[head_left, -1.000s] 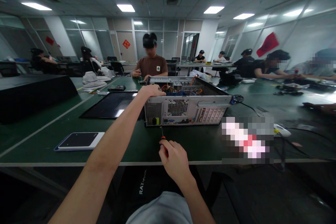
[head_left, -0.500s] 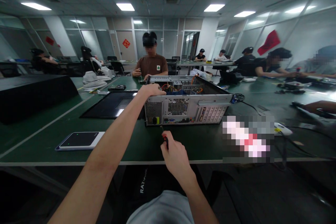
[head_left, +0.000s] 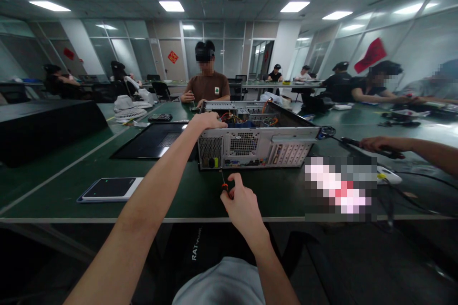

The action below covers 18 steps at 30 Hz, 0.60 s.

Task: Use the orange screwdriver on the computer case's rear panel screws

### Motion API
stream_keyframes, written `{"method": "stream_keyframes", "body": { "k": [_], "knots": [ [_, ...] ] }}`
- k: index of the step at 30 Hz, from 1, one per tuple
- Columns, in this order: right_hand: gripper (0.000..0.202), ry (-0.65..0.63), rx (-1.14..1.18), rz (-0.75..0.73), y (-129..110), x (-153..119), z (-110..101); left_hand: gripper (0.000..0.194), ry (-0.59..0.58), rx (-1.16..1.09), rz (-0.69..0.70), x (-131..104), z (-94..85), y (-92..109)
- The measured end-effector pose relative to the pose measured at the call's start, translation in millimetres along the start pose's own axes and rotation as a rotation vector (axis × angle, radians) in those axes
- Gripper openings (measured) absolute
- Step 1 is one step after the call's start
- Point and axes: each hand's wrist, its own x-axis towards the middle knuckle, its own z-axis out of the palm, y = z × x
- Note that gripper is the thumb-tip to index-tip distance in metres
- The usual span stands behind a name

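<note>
A desktop computer case (head_left: 263,145) lies on its side with its rear panel facing me and its upper side uncovered, showing cables within. My left hand (head_left: 209,121) grips the case's top left rim, its fingertips hooked over toward the inside. Below the rear panel, my right hand (head_left: 241,200) is closed around a red-and-black screwdriver (head_left: 224,187), with the index finger lifted off the handle. The screwdriver's shaft points up at the panel's lower edge near the power socket; whether the tip sits in a screw is too small to tell.
The black side panel (head_left: 153,140) lies left of the case. Nearer me is a black-and-white flat device (head_left: 110,188). At right, another person's hand (head_left: 382,144) holds a black-handled tool near cables and a white power strip (head_left: 391,176). A person (head_left: 205,81) sits opposite.
My right index finger has lifted and loosened from the screwdriver handle. At right, the other person's hand has moved left with the black-handled tool. My left hand stays on the case.
</note>
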Motion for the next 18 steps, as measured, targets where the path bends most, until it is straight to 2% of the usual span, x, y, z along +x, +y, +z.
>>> {"method": "stream_keyframes", "body": {
  "k": [7,12,18],
  "knots": [
    [0.012,-0.004,-0.024,-0.042,-4.6,5.4,1.0,0.08,-0.009,0.005,-0.003,-0.7,-1.3,0.5],
    [0.024,-0.001,-0.003,0.032,-1.6,12.2,5.7,0.082,-0.005,0.0,-0.011,-1.9,-1.7,0.9],
    [0.011,-0.097,0.198,0.092,-0.5,21.9,8.5,0.082,0.001,0.005,-0.009,-1.5,-0.9,0.6]
  ]
}}
